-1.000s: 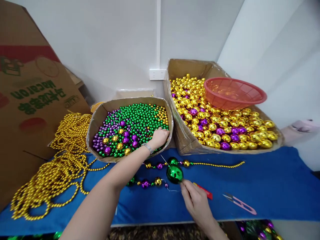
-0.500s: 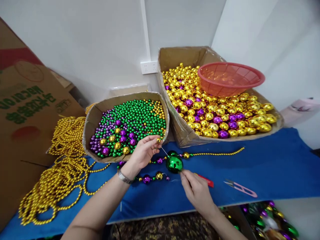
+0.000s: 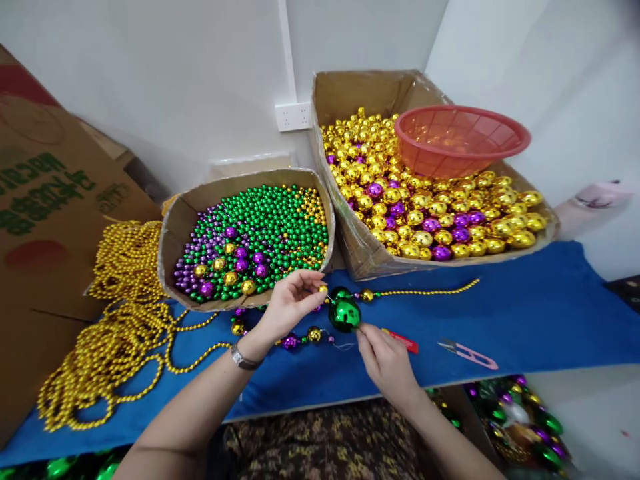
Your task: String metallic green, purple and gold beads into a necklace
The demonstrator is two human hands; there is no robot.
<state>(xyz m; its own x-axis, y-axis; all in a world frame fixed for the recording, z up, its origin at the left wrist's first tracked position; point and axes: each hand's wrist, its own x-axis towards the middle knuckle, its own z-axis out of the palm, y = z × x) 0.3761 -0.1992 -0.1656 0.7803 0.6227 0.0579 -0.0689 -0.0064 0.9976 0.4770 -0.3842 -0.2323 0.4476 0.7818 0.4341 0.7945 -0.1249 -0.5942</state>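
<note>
My left hand (image 3: 287, 308) pinches a small gold bead (image 3: 323, 289) right beside a large green ball (image 3: 345, 315) on a thin needle. My right hand (image 3: 383, 360) pinches the thread or needle end just below the green ball. A part-strung strand of purple, gold and green beads (image 3: 300, 339) lies on the blue cloth (image 3: 525, 313) under both hands. Just behind my left hand stands a cardboard box of small green, purple and gold beads (image 3: 250, 230).
A larger box of gold and purple balls (image 3: 430, 213) holds a red plastic basket (image 3: 460, 137) at the back right. Gold bead strings (image 3: 115, 333) pile at the left. A red tool (image 3: 403, 341) and pink snips (image 3: 470, 353) lie right of my hands.
My left hand came out of the small-bead box with a gold bead and brought it to the needle by the green ball. The view shifted downward.
</note>
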